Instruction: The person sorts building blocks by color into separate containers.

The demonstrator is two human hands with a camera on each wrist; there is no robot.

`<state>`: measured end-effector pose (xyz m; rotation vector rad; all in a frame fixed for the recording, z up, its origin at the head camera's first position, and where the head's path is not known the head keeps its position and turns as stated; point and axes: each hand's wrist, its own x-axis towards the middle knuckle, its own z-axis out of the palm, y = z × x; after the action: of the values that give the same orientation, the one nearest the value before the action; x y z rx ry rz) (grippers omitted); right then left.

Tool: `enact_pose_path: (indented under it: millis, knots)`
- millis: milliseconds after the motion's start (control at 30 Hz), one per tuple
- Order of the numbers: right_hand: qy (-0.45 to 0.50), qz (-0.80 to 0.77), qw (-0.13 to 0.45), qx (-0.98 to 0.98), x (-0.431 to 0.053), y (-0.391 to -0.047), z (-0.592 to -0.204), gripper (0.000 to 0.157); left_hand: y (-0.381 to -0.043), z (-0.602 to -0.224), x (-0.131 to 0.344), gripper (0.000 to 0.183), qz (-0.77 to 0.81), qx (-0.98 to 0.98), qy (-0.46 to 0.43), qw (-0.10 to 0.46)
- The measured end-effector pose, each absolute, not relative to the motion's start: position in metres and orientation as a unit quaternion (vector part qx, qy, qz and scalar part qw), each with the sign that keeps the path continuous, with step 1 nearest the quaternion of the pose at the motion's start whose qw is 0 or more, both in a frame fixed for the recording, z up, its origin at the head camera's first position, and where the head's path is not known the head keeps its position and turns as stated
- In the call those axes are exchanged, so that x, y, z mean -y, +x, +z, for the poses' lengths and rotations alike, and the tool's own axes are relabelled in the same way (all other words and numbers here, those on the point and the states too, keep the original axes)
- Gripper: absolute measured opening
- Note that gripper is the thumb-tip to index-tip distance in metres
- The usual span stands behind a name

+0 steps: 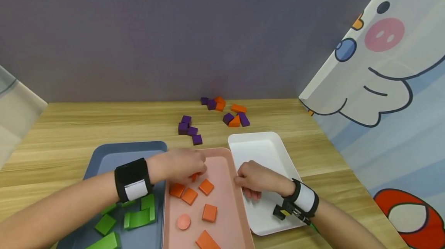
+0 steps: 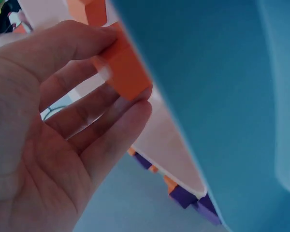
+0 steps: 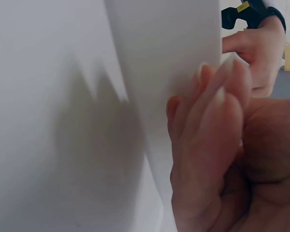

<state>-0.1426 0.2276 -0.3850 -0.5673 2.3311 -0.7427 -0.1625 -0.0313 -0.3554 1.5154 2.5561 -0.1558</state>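
Observation:
My left hand (image 1: 180, 164) reaches over the upper left part of the pink tray (image 1: 227, 214). Thumb and fingers pinch an orange block (image 2: 128, 67), close beside the blue tray's wall in the left wrist view. Other orange blocks (image 1: 209, 213) and a round pinkish disc (image 1: 183, 222) lie in the pink tray. My right hand (image 1: 259, 177) is at the left rim of the white tray (image 1: 267, 148), where it borders the pink one. Its fingers (image 3: 217, 125) are loosely curled beside the white wall, with no block between them.
Green blocks (image 1: 105, 224) lie in the blue tray (image 1: 130, 146) at left, partly under my left forearm. Behind the trays are purple blocks (image 1: 197, 139) and orange blocks (image 1: 238, 108) on the wooden table (image 1: 69, 125). A grey panel (image 1: 167, 36) stands at the back, a cartoon-printed panel (image 1: 410, 98) at right.

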Motion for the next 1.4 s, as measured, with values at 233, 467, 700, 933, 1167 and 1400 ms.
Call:
enact_pose_path:
  millis: [233,467,700,933,1167,1400]
  knots:
    - [-0.226,-0.28,0.307,-0.881,-0.229,-0.143,-0.386,0.041,-0.159,-0.358,0.029,0.009,-0.059,-0.854,0.512,0.072]
    - [-0.219,-0.28,0.309,-0.882,-0.229,-0.143,-0.386,0.04,-0.163,-0.354,0.021,0.015,-0.008,-0.856,0.501,0.13]
    - [-0.22,-0.284,0.306,-0.882,-0.231,-0.142,-0.384,0.04,-0.188,-0.332,0.002,0.015,0.046,-0.867,0.478,0.131]
    - [-0.224,-0.293,0.311,-0.876,-0.232,-0.141,-0.382,0.041,-0.246,-0.322,-0.009,0.012,0.043,-0.88,0.467,0.068]
    - [-0.223,-0.294,0.306,-0.878,-0.229,-0.142,-0.379,0.041,-0.3,-0.323,-0.01,0.027,0.037,-0.906,0.419,0.04]
    - [-0.201,-0.303,0.314,-0.877,-0.228,-0.139,-0.379,0.039,-0.325,-0.331,-0.018,0.036,0.028,-0.918,0.393,0.045]
